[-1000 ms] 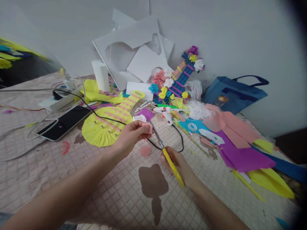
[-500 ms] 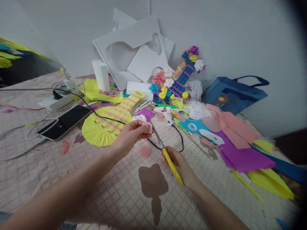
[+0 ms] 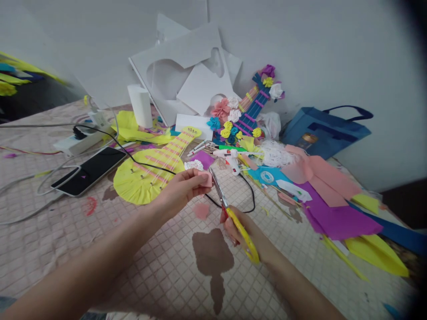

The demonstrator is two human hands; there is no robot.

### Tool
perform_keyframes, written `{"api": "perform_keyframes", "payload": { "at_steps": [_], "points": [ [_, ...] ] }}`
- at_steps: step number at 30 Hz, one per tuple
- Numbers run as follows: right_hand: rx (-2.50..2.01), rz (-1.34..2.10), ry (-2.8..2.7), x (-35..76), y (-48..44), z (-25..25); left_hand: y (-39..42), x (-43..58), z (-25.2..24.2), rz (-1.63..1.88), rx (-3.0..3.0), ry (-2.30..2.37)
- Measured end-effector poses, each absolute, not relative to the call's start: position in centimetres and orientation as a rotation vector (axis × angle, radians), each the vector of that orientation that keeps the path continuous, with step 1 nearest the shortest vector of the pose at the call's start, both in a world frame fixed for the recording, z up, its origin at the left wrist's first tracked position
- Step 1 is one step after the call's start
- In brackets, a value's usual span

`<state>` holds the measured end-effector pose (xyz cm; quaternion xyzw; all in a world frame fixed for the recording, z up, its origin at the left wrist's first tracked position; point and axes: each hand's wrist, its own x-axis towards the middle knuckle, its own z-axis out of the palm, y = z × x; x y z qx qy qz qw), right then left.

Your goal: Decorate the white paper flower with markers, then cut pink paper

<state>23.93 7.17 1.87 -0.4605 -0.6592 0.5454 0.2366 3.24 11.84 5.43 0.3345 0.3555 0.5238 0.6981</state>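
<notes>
Pinched in my left hand (image 3: 187,186) is a small piece of pink paper (image 3: 207,179). My right hand (image 3: 245,231) grips a pair of scissors (image 3: 238,224) with yellow handles. Their blades point up and left, slightly parted, with the tips close beside the pink paper; whether they touch it I cannot tell. Below my left fingers a loose pink scrap (image 3: 201,211) lies on the table. Behind that hand rests a yellow paper guitar (image 3: 150,173) with pink stripes and strings. A white crumpled paper flower (image 3: 193,165) sits just beyond my fingertips.
A white glue gun (image 3: 231,159) with a black cord lies beyond the scissors. To the left are a phone (image 3: 90,171) and a power strip (image 3: 80,140). A blue flowered guitar (image 3: 255,111) leans at the back. Purple paper (image 3: 336,218) and a blue bag (image 3: 327,131) occupy the right.
The scissors' handles have spread and the blades have parted a little. My left hand holds the pink paper in nearly the same place.
</notes>
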Motion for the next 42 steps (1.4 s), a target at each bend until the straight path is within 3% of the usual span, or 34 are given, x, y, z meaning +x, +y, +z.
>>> {"api": "perform_keyframes", "payload": {
  "at_steps": [42],
  "points": [
    [-1.334,1.265,-1.835,24.2,7.9,1.5,12.5,2.1,5.3,1.150,0.994,0.876]
  ]
}}
